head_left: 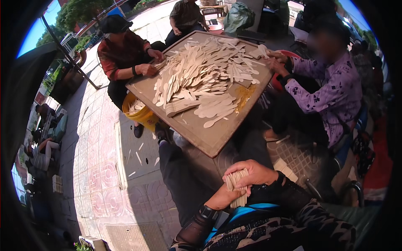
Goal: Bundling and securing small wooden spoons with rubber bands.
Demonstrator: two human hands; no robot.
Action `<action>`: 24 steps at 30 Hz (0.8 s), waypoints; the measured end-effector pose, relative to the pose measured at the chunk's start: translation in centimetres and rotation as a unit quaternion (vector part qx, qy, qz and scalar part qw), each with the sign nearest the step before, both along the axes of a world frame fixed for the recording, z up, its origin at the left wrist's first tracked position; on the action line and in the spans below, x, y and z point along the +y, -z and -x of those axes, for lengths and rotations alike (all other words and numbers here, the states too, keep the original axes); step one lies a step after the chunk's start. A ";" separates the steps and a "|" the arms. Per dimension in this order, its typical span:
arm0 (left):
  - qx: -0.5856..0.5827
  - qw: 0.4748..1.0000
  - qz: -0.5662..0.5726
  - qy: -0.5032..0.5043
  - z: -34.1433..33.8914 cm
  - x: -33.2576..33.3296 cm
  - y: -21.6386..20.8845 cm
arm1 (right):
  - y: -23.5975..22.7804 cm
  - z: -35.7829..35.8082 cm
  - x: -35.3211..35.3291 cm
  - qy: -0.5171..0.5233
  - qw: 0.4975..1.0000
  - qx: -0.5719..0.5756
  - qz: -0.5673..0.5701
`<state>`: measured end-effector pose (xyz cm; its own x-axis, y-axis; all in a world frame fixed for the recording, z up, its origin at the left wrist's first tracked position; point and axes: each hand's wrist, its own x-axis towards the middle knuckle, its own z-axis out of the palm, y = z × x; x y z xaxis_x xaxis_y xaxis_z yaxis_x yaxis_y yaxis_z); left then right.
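Note:
Over my lap, both hands are closed around a thick bundle of flat wooden spoons (237,179). My left hand (224,197) grips it from below and the left, its fingers partly hidden. My right hand (254,172) wraps over its upper right side. The spoons stand pressed together, their ends showing above and below my hands. Just beyond my knees is a brown table (201,140) with a large heap of loose wooden spoons (201,67). A neat row of stacked spoons (181,107) lies near its front left edge, beside a flatter group of spoons (215,105).
A person in a red top (115,54) works at the table's left; one in a purple top (328,92) sits at the right. Another person (185,19) sits at the far side. A yellow bucket (148,119) holds pieces by the left edge. Bundled spoons (286,169) lie right of my hands.

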<state>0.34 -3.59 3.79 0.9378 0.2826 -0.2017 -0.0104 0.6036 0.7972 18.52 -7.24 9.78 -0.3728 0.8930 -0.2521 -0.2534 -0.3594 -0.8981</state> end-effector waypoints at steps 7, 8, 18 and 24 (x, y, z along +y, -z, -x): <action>-0.007 0.999 0.038 -0.018 0.4 -0.4 0.1 | 1.8 0.6 0.6 -0.024 0.999 -0.034 -0.011; -0.025 0.999 0.020 -0.016 0.4 -0.3 0.4 | 1.1 0.8 0.7 -0.025 0.999 -0.032 -0.010; -0.042 0.998 0.052 -0.002 -0.1 -0.6 0.5 | 3.8 0.3 0.7 0.027 0.993 -0.024 -0.109; -0.059 0.995 0.080 -0.010 -0.1 0.0 0.1 | 0.6 0.8 1.7 0.108 0.973 -0.093 -0.182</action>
<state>0.45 -3.59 3.65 0.9525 0.2740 -0.1333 -0.1117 0.7209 0.6840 17.71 -5.50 9.17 -0.1441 0.9883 0.0509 -0.1094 0.0352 -0.9934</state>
